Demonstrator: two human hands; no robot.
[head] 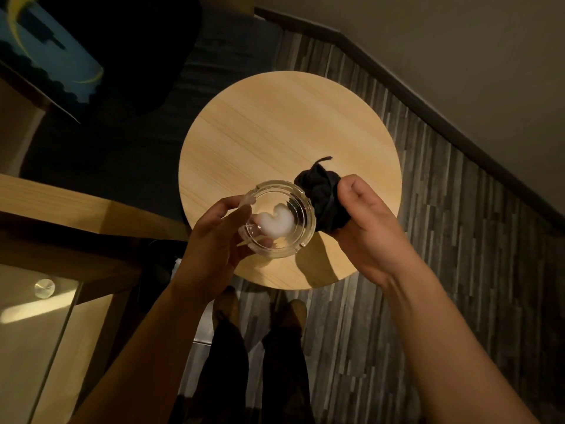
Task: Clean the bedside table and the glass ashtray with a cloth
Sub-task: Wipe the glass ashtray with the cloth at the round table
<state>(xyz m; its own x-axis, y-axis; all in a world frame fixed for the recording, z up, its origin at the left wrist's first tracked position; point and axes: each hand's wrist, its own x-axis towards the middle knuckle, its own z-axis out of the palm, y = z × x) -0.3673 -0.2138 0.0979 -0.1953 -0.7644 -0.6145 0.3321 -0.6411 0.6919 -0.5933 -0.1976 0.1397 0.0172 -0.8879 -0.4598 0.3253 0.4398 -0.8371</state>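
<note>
Ashtray gripped in left hand above tabletop, white foam inside (unwiped, apparently); right hand clutches bunched dark cloth beside rim. Wiping looks pending.

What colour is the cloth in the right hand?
The cloth in the right hand is black or very dark, seen in the head view.

One ashtray; one cloth; one table
</note>
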